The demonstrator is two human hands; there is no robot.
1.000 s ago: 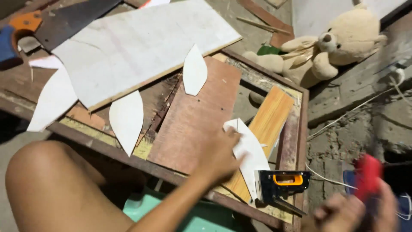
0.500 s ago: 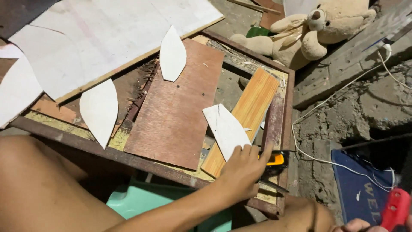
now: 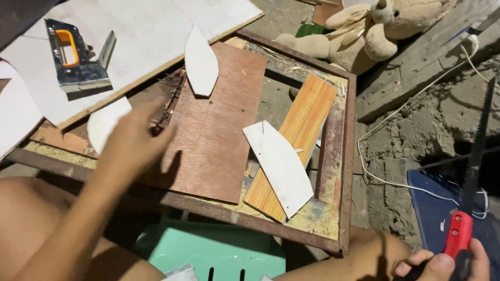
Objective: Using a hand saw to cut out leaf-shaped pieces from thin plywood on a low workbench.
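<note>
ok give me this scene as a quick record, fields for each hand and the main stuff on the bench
left hand: open, above the brown board, holding nothing
right hand: gripping a red-handled saw, blade up
white cutouts: one on the brown board's top edge, one across the orange plank, one partly behind the left hand
stapler: on the white sheet
frame: rusty metal
background: teddy bear, white cable

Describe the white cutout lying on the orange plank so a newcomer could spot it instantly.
Start at the rusty metal frame in the middle. Inside it, right of the brown plywood sheet, a striped orange plank runs diagonally. The white leaf-shaped cutout lies across its lower half, the only white piece that rests on the plank.
</note>
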